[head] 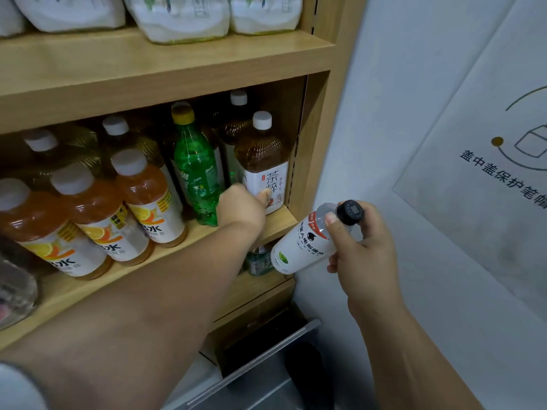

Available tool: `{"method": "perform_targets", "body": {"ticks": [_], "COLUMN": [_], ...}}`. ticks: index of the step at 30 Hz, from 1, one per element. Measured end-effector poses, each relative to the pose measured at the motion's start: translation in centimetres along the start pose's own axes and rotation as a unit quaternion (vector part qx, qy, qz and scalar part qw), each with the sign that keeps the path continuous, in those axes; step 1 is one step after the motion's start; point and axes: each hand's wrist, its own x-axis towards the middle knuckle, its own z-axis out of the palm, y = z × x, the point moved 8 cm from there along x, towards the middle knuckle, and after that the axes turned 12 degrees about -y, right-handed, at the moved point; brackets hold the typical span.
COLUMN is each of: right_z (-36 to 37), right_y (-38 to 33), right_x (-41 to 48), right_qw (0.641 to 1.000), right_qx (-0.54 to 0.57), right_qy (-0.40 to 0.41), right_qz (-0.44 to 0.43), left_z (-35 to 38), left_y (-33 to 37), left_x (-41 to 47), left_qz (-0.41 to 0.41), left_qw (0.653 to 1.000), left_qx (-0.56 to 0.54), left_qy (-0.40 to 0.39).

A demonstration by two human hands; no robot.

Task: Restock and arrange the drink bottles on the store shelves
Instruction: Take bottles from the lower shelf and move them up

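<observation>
A shop: wooden shelves (pixel 165 75) stocked with rows of drink bottles (pixel 148 199).

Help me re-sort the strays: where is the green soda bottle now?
Head view: the green soda bottle stands on the drinks shelf, between the orange drink bottles and the brown tea bottle, just left of the left hand.

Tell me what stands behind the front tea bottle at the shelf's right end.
A second brown bottle with a white cap stands behind the front tea bottle. Only its cap and shoulder show; its label and anything deeper are covered.
</observation>
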Motion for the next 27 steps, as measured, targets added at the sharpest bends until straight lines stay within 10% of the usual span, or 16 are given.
{"method": "perform_targets", "body": {"ticks": [13, 21, 27], "right_z": [0.3, 2.9, 8.3], "right_y": [-1.5, -5.0, -9.7], "right_x": [-0.1, -0.7, -2.2], "right_qw": [0.999, 0.993, 0.975], "right_qx": [-0.007, -0.030, -0.017], "right_qy": [-0.037, -0.107, -0.214], "right_qz": [0.005, -0.028, -0.050], "left_z": [-0.7, -1.7, -8.6], "left_y": [-0.8, -0.2, -1.7], "left_x": [-0.1, -12.3, -16.3], "left_qz": [-0.002, 0.187, 0.247], "left_qw": [0.997, 0.934, 0.945], "left_qx": [-0.008, -0.213, -0.069], "left_qy": [-0.071, -0.217, -0.204]}}
